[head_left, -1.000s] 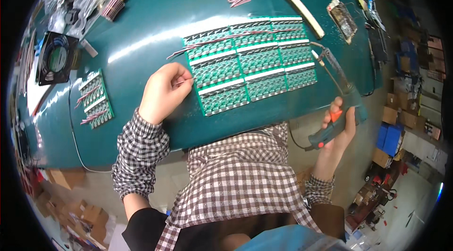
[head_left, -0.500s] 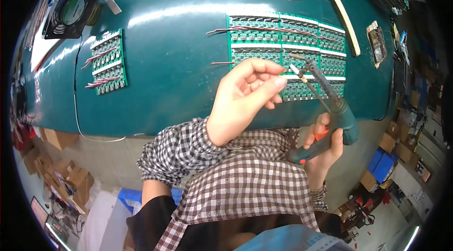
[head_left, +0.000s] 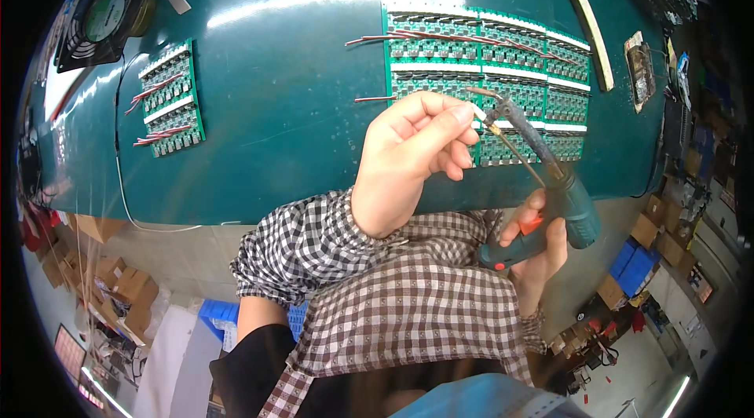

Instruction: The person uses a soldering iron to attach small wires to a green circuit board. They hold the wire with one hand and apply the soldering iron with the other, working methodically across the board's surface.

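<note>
A green table (head_left: 275,120) carries the gridded circuit boards (head_left: 530,63), lying flat in front of the person, likely light, rigid and easily chipped, so best lifted by their edges. Above their near rows hangs the soldering gun (head_left: 580,212), its handle wrapped by the right hand (head_left: 542,257); it is probably the heaviest thing in use, stiff, with a bent metal tip that should be treated as hot, making the plastic grip the place to hold. The left hand (head_left: 412,151) has thumb and forefinger pinched narrow at the gun's small white nozzle (head_left: 478,113); whether they grip it or merely touch it is too small to tell. That slim piece looks smooth, perhaps slippery, and suits a light fingertip pinch.
</note>
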Demonstrator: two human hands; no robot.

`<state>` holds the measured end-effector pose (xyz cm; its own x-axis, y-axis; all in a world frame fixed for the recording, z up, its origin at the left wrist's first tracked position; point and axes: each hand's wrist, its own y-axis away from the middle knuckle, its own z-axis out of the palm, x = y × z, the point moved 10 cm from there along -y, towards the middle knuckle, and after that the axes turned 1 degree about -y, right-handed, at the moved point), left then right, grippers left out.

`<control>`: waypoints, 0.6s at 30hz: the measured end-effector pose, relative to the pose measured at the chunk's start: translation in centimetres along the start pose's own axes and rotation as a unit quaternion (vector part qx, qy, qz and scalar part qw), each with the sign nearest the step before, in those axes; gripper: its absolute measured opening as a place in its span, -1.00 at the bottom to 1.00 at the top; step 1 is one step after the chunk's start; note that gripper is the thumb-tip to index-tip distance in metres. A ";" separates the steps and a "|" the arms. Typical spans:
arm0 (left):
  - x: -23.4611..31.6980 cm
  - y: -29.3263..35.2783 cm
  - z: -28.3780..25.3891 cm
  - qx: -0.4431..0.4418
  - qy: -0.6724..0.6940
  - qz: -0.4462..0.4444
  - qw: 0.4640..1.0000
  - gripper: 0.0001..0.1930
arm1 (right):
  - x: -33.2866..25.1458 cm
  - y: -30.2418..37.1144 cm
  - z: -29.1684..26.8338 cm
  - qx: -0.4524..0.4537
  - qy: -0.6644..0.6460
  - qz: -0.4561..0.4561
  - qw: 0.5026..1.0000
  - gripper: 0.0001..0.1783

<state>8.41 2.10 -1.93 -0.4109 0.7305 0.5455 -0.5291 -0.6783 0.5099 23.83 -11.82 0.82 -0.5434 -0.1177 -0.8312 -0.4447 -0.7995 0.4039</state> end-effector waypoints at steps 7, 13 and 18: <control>-0.6 -0.5 -0.2 -0.004 -0.008 -0.030 1.000 -0.83 | -0.2 -0.3 0.1 -0.006 0.002 -0.004 1.000 -0.49; 6.3 1.3 -1.4 0.030 -0.281 0.188 0.941 -0.74 | -2.8 0.0 -0.3 0.042 0.061 -0.054 0.996 -0.48; 9.7 1.2 -1.3 0.010 -0.693 0.303 0.654 -0.74 | -3.6 0.3 0.5 0.010 0.227 -0.059 0.972 -0.50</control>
<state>2.89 8.51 3.12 0.5349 -0.4357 0.7240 -0.5645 -0.8218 -0.0774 25.33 -11.35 4.12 -0.1205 -0.2770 -0.9533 -0.5005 -0.8124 0.2993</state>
